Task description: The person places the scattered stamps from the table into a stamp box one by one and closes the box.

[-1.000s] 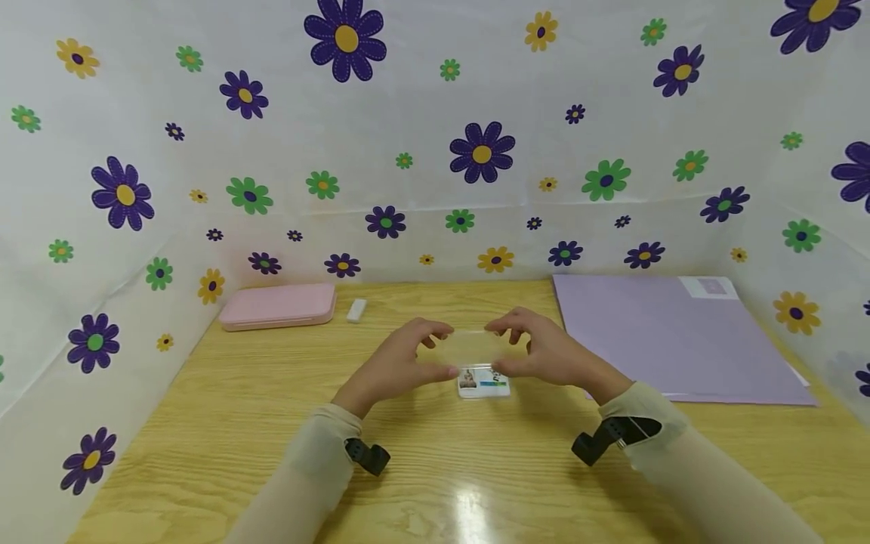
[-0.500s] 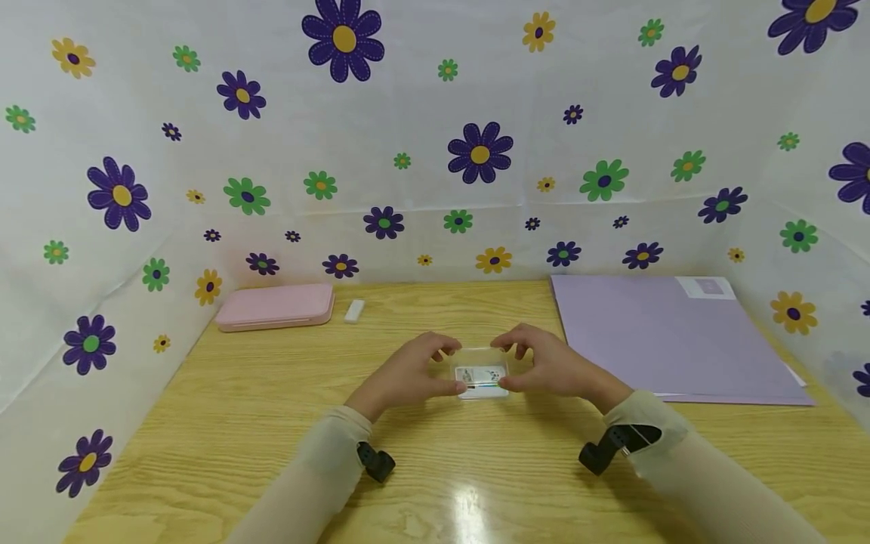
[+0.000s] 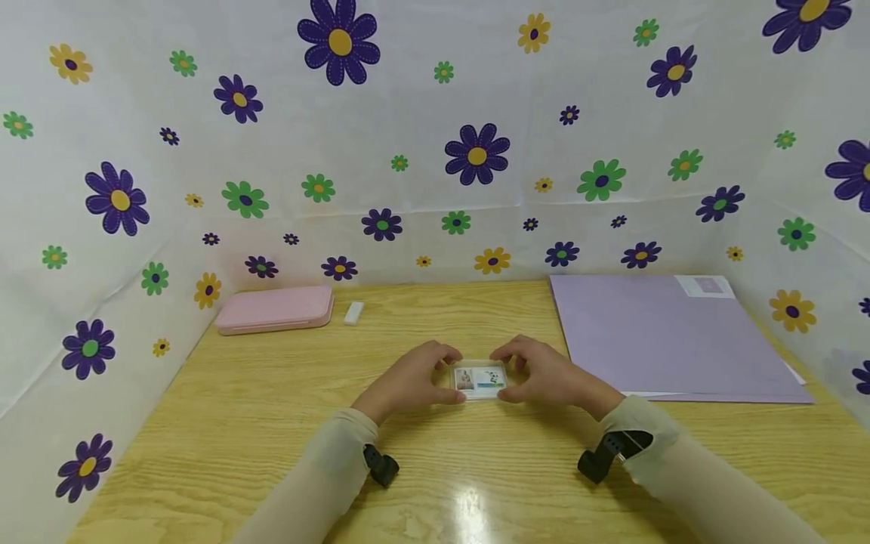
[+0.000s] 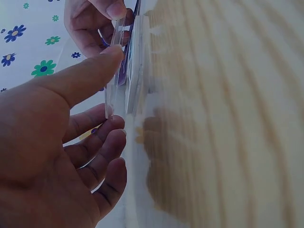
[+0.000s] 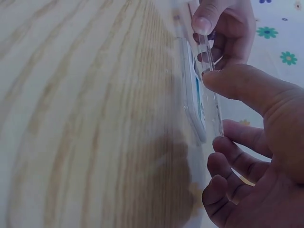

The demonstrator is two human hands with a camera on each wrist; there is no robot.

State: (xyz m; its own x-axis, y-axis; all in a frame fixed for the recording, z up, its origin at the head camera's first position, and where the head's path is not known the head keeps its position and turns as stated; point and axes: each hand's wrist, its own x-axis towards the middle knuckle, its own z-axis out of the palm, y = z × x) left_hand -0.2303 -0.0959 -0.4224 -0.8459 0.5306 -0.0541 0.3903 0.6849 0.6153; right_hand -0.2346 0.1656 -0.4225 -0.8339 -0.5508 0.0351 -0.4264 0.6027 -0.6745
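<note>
A clear plastic cover (image 5: 216, 107) is pinched by both hands at its two ends, thumbs on the near edge and fingers on the far edge. My left hand (image 3: 416, 382) grips its left end, my right hand (image 3: 547, 376) its right end. Just below lies a flat white case (image 5: 191, 90) with a small picture and a blue-green strip on its face. Both wrist views show a narrow gap between cover and case. From the head view the case (image 3: 479, 382) appears through the cover, the two nearly lined up.
A pink pencil case (image 3: 275, 308) lies at the back left of the wooden table (image 3: 272, 423), with a white eraser-like block (image 3: 353, 313) beside it. Large purple sheets or a folder (image 3: 669, 336) lie at the right. A flower-patterned cloth (image 3: 408, 98) stands behind.
Both hands have brought the clear cover down and toward me, from above and behind the white case to directly over it. The case stays in place on the table.
</note>
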